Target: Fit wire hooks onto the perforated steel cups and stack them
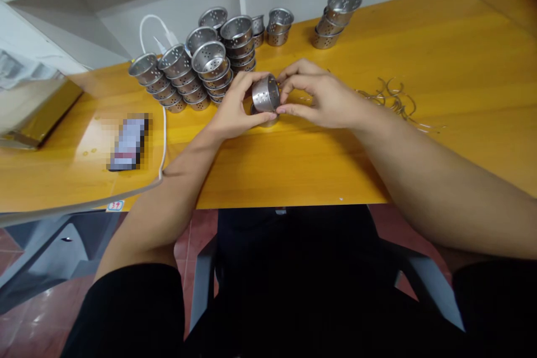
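My left hand (239,106) grips a small perforated metal cup (264,95) between thumb and fingers, tilted so its open side faces right. Beneath it, another metal cup (272,122) shows partly on the table. At the held cup's right rim, the fingers of my right hand (316,95) are pinched together; whatever they hold is too small or hidden to make out. To the right of that hand lies a loose heap of thin curved wires (394,102).
Several stacks of perforated cups (210,61) stand close by on the left. Another cup stack (335,19) leans at the back right. A phone (129,142), a white cable (164,140) and a cardboard box (42,112) lie on the left of the wooden table (293,179).
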`<move>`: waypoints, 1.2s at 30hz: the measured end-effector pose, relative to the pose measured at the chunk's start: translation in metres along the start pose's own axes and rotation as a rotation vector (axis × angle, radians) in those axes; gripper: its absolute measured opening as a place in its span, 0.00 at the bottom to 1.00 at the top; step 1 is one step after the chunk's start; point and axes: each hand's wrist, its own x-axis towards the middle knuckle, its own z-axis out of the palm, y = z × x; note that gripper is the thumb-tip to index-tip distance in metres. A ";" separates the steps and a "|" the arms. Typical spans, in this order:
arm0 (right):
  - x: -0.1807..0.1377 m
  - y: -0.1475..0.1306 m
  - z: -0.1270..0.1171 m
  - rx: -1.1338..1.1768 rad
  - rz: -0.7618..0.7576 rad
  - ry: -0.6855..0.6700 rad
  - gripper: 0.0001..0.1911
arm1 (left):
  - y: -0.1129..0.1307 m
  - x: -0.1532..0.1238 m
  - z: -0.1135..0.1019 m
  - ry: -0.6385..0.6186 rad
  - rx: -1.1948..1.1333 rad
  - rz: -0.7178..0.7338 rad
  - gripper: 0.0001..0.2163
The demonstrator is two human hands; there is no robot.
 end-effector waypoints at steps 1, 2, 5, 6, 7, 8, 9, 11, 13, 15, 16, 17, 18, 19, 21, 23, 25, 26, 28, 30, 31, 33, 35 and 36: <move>0.000 0.000 0.000 0.001 0.002 -0.001 0.30 | 0.001 0.000 -0.001 0.002 0.002 0.001 0.54; 0.000 0.000 -0.001 0.002 0.003 0.000 0.30 | 0.002 0.000 -0.001 0.003 0.002 0.001 0.54; 0.002 -0.001 -0.002 0.023 -0.003 0.012 0.30 | 0.004 0.001 -0.003 -0.005 -0.003 -0.015 0.55; 0.002 -0.002 -0.003 0.031 -0.005 0.015 0.29 | 0.005 0.001 -0.003 -0.010 -0.005 -0.022 0.55; 0.002 -0.002 -0.004 0.037 -0.005 0.018 0.27 | 0.006 0.001 -0.004 -0.013 -0.008 -0.026 0.55; 0.003 -0.003 -0.005 0.039 -0.004 0.017 0.25 | 0.008 0.001 -0.004 -0.016 -0.011 -0.027 0.55; 0.003 -0.004 -0.006 0.037 -0.003 0.014 0.22 | 0.009 0.002 -0.005 -0.017 -0.018 -0.026 0.55; 0.002 -0.007 -0.008 0.020 0.001 -0.003 0.17 | 0.013 0.002 -0.005 -0.024 -0.044 -0.042 0.55; 0.002 -0.012 -0.008 -0.007 0.014 -0.020 0.15 | 0.014 0.002 -0.005 -0.030 -0.081 -0.076 0.54; 0.002 -0.019 -0.007 -0.032 0.038 -0.014 0.17 | 0.013 0.001 -0.003 -0.027 -0.113 -0.108 0.55; 0.003 -0.021 -0.006 -0.042 0.053 0.005 0.17 | 0.010 0.000 -0.002 -0.024 -0.122 -0.121 0.56; 0.003 -0.023 -0.006 -0.051 0.068 0.038 0.18 | 0.008 -0.001 -0.001 -0.019 -0.126 -0.130 0.57; 0.003 -0.022 -0.006 -0.060 0.082 0.084 0.18 | 0.005 -0.002 0.000 -0.019 -0.127 -0.139 0.57; 0.003 -0.020 -0.007 -0.072 0.098 0.134 0.19 | 0.002 -0.003 0.001 -0.018 -0.127 -0.150 0.57; 0.002 -0.008 -0.012 -0.110 0.132 0.205 0.22 | -0.003 -0.004 0.003 -0.011 -0.133 -0.171 0.58; -0.001 0.014 -0.021 -0.169 0.166 0.178 0.26 | -0.006 -0.005 0.005 0.025 -0.154 -0.190 0.59; -0.005 0.042 -0.032 -0.245 0.154 0.064 0.30 | -0.007 -0.004 0.007 0.059 -0.174 -0.219 0.59; -0.008 0.055 -0.038 -0.276 0.159 0.008 0.29 | -0.007 -0.004 0.007 0.067 -0.177 -0.236 0.57; -0.011 0.078 -0.045 -0.296 0.185 -0.108 0.25 | -0.007 -0.004 0.008 0.075 -0.176 -0.264 0.55; -0.013 0.090 -0.049 -0.286 0.238 -0.255 0.19 | -0.007 -0.005 0.010 0.073 -0.186 -0.270 0.55; -0.013 0.090 -0.050 -0.281 0.257 -0.292 0.16 | -0.007 -0.006 0.011 0.072 -0.198 -0.269 0.55; -0.012 0.077 -0.048 -0.262 0.252 -0.226 0.15 | -0.008 -0.006 0.013 0.065 -0.228 -0.271 0.54; -0.010 0.052 -0.041 -0.217 0.177 -0.023 0.23 | -0.007 -0.007 0.016 0.063 -0.260 -0.273 0.54; -0.009 0.037 -0.037 -0.173 0.133 0.049 0.28 | -0.006 -0.006 0.017 0.058 -0.277 -0.271 0.53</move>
